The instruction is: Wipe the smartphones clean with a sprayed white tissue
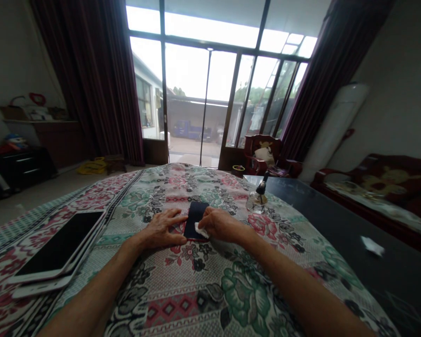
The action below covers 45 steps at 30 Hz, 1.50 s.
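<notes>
A small dark rectangular panel [195, 214] with a reddish lower edge lies flat on the flowered tablecloth. My left hand [164, 228] rests at its left side, fingers stretched out and apart, the fingertips and thumb touching or very near the edge. Pinched in my right hand [219, 225] is a wad of white tissue [201, 230], pressed on the panel's lower right. The right fingers partly cover both the tissue and the panel. Whether the panel is a phone, I cannot tell. A clear glass bottle [257, 204] with a black top stands beyond my right hand.
Several white-framed tablets [61, 243] are stacked at the left of the tablecloth [245, 299]. To the right, a crumpled white tissue [372, 246] lies on a dark tabletop [323, 220]. A wooden armchair [263, 154] and glass doors [187, 103] are beyond the table.
</notes>
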Tool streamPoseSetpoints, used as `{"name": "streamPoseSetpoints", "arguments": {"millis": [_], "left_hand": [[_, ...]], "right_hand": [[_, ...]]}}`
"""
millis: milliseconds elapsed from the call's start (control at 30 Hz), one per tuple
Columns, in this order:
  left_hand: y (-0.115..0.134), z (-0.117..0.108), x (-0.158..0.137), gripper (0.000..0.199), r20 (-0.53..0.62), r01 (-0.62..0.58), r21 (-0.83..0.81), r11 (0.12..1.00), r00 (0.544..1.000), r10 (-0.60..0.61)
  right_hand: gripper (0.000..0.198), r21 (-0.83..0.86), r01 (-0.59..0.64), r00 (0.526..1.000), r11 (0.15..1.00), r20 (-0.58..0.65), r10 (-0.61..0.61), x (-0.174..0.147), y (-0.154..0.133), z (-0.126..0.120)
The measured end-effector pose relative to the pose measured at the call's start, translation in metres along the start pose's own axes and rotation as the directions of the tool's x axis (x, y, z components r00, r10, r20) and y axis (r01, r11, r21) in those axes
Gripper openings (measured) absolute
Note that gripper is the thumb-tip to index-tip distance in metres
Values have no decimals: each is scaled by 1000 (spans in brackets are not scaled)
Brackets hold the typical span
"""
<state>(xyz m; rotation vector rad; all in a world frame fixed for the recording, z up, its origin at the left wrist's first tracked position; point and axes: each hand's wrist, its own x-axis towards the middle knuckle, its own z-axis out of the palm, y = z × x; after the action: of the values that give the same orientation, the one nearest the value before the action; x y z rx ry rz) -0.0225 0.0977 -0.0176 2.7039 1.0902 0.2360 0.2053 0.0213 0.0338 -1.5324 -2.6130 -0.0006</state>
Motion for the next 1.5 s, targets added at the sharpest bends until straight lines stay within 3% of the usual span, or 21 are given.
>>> {"name": "streamPoseSetpoints", "arguments": {"millis": [267, 467, 633, 967, 1100, 1367, 1500], "left_hand": [[-1, 1, 0, 73, -5, -4, 1, 1000, 1000, 4], [-3, 5, 0, 70, -26, 4, 28, 1000, 1000, -3], [0, 1, -1, 69, -13, 6, 28, 1000, 1000, -5], [3, -4, -3, 70, 21, 0, -17, 1000, 1000, 0], [2, -3, -3, 67, 5, -8, -21, 1000, 1000, 9], [5, -4, -2, 69, 19, 17, 17, 1000, 1000, -17], [3, -2, -2, 70, 18, 7, 16, 1000, 1000, -7]], "right_hand": [[21, 57, 60, 998, 997, -35, -58, 2, -18, 10], [18, 42, 121, 985, 992, -132, -115, 12, -33, 24], [17, 59, 103, 987, 993, -131, -94, 13, -29, 23], [30, 67, -26, 998, 997, 60, 22, -1, -2, -9], [26, 33, -50, 998, 998, 26, 49, -2, 1, -8], [24, -64, 21, 999, 998, -33, -23, 11, -27, 12], [24, -89, -114, 993, 990, -46, 110, 15, -14, 11]]}}
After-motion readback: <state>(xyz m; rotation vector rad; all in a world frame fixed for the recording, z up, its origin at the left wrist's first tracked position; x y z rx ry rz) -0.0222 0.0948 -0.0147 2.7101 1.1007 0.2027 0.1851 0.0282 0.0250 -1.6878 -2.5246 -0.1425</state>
